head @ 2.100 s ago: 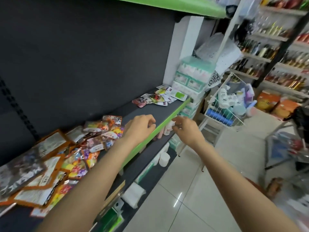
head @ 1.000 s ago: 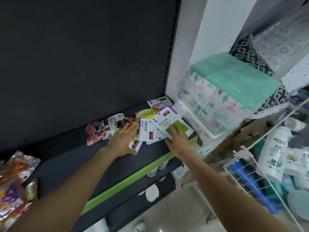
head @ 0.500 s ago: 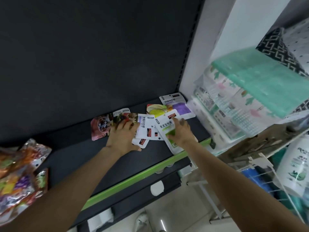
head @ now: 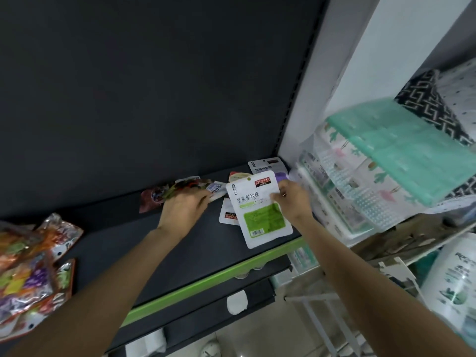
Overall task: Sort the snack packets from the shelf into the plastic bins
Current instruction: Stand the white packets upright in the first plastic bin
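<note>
My right hand (head: 292,199) pinches the right edge of a white snack packet with a green panel (head: 258,210) and holds it tilted up above the dark shelf (head: 159,243). My left hand (head: 184,210) grips a bunch of colourful packets (head: 177,190) and white ones at the shelf's back. Another white packet with a red label (head: 228,213) lies flat under the lifted one. A white-and-purple packet (head: 268,166) and a yellowish one (head: 237,176) lie behind, near the white post. No plastic bin for sorting is plainly in view.
A heap of shiny foil packets (head: 31,269) lies at the shelf's left end. The shelf has a green front strip (head: 211,279). Stacked clear boxes with a mint lid (head: 386,161) stand right of the post, a white bottle (head: 453,287) lower right.
My right hand has lifted the green-panelled packet off the shelf and turned it upright. My left hand has closed on the colourful packets and raised them slightly. The view moved a little closer.
</note>
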A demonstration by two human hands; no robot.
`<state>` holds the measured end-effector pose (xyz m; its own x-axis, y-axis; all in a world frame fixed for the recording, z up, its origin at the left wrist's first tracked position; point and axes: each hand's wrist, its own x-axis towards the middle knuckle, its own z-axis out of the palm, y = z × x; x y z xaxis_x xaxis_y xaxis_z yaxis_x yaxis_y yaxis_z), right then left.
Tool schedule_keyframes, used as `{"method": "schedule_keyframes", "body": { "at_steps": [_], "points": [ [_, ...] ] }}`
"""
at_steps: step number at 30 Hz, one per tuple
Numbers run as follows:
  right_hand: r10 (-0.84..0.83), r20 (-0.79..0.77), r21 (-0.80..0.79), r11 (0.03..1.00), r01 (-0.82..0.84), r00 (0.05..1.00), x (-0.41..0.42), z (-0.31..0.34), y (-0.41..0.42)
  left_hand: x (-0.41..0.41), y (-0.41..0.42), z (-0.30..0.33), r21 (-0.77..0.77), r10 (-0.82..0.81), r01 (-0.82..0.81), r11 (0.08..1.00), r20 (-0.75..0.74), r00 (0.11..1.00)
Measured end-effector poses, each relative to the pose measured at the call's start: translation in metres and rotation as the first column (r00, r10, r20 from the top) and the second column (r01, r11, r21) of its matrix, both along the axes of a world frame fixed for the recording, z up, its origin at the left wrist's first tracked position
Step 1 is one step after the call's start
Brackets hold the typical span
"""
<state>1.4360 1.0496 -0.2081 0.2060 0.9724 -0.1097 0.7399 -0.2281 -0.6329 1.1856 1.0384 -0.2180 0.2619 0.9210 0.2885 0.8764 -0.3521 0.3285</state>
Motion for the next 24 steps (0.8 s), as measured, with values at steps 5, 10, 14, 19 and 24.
{"method": "schedule_keyframes", "body": {
  "at_steps": [5,10,14,19,24],
  "points": [
    [0.018,0.135,0.039,0.999,-0.023,0.991,-0.01,0.022,0.007,-0.001,0.008,0.019,-0.112,0.291,-0.273,0.955,0.202,0.935],
    [0.038,0.052,-0.124,0.992,-0.032,0.998,-0.019,-0.016,0.003,-0.011,0.006,0.026,-0.169,0.441,-0.408,0.897,0.344,0.829],
    [0.038,0.084,-0.142,0.99,-0.026,0.996,-0.02,-0.027,-0.003,-0.021,0.005,0.032,-0.195,0.519,-0.481,0.855,0.344,0.783],
    [0.03,-0.127,0.067,0.997,-0.022,0.991,-0.017,-0.001,0.007,-0.019,0.006,0.038,-0.243,0.538,-0.48,0.843,0.375,0.755],
    [0.113,-0.008,0.295,0.95,-0.106,0.994,-0.019,0.031,0.014,-0.013,0.003,0.047,-0.221,0.508,-0.457,0.861,0.42,0.753]
  ]
}}
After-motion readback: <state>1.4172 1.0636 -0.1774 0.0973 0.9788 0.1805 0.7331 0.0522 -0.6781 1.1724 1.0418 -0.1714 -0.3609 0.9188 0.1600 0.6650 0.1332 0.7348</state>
